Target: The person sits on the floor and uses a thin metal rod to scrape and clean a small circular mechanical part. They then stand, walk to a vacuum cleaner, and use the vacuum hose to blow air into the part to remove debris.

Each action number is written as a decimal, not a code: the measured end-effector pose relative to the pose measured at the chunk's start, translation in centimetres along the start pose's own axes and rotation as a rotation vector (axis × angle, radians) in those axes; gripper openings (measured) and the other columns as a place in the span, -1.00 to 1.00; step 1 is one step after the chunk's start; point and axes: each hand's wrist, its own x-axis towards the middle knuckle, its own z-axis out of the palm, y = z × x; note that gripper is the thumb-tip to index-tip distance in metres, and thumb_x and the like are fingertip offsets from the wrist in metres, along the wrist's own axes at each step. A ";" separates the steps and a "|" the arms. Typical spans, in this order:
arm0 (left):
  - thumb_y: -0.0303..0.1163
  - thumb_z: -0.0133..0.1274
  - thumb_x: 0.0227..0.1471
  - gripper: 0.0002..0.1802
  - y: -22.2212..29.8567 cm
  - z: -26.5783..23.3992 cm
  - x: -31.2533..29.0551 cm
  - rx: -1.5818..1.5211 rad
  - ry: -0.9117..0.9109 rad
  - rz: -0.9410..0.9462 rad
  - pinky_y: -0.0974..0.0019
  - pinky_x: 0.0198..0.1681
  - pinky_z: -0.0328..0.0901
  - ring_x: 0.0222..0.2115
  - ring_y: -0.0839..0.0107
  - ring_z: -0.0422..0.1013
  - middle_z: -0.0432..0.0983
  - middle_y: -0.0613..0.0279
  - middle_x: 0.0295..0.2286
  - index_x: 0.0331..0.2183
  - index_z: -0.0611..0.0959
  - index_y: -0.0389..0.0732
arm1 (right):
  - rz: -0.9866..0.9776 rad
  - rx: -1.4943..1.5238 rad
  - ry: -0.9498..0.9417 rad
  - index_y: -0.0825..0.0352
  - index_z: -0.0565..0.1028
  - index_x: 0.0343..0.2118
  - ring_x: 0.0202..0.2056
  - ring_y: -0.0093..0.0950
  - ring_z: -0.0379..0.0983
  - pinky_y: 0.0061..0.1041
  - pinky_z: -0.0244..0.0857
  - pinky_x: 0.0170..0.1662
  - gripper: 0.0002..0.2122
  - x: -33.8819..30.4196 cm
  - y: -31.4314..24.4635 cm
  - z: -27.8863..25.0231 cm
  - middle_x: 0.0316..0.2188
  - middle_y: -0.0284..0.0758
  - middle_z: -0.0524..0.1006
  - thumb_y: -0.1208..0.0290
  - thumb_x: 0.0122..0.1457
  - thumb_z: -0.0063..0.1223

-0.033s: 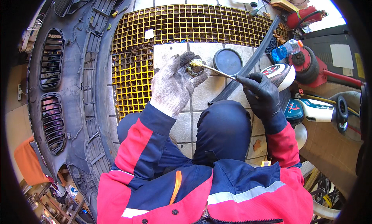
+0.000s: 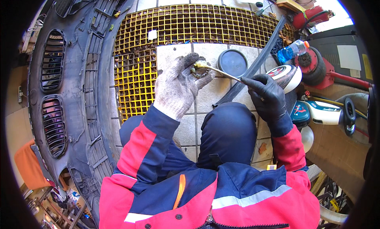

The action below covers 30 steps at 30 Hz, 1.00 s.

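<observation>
My left hand (image 2: 176, 86), in a dirty whitish glove, is closed around a small dark ring-shaped part (image 2: 202, 72) with greasy-looking edges. My right hand (image 2: 269, 96), in a black glove, pinches a thin stick (image 2: 225, 74). Yellowish paste coats the far end of this stick, which touches or lies just over the upper rim of the ring-shaped part. Whether the tip is a brush or bare wood I cannot make out. Beyond the stick, a round grey lid or shallow tub (image 2: 232, 63) rests on the pale tiles.
A large black car bumper (image 2: 77, 70) runs along the left. Yellow grating (image 2: 136, 82) is set into the tiled floor, and a dark strip (image 2: 233, 93) lies across it. At right are a blue-liquid bottle (image 2: 291, 51), a red wheeled tool (image 2: 322, 70) and a white-and-green device (image 2: 322, 112).
</observation>
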 end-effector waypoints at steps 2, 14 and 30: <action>-0.19 -0.09 0.55 -0.52 -0.1 0.0 0.1 0.008 -0.012 0.003 -0.45 0.28 0.42 0.07 -0.21 0.57 0.60 -0.22 0.04 0.10 0.62 -0.46 | 0.011 0.012 0.009 0.14 0.73 0.11 -0.21 -0.19 0.68 -0.26 0.56 -0.17 -0.58 -0.1 0.1 0.2 -0.20 -0.18 0.67 0.63 0.19 0.32; -0.44 -0.11 0.50 -0.64 -0.4 0.0 0.0 0.079 0.002 0.067 -0.42 0.30 0.44 0.07 -0.18 0.59 0.61 -0.28 0.04 0.13 0.58 -0.45 | 0.103 0.160 -0.023 0.20 0.72 0.11 -0.19 -0.24 0.67 -0.32 0.54 -0.09 -0.60 -1.0 0.5 0.3 -0.19 -0.19 0.66 0.66 0.22 0.31; -0.55 -0.16 0.45 -0.62 -0.3 0.0 -0.1 0.061 -0.012 0.096 -0.42 0.33 0.43 0.06 -0.12 0.60 0.59 -0.27 0.03 0.19 0.54 -0.40 | 0.181 0.298 -0.062 0.22 0.73 0.10 -0.17 -0.34 0.69 -0.39 0.56 -0.09 -0.64 -1.9 1.2 0.2 -0.16 -0.22 0.67 0.66 0.27 0.33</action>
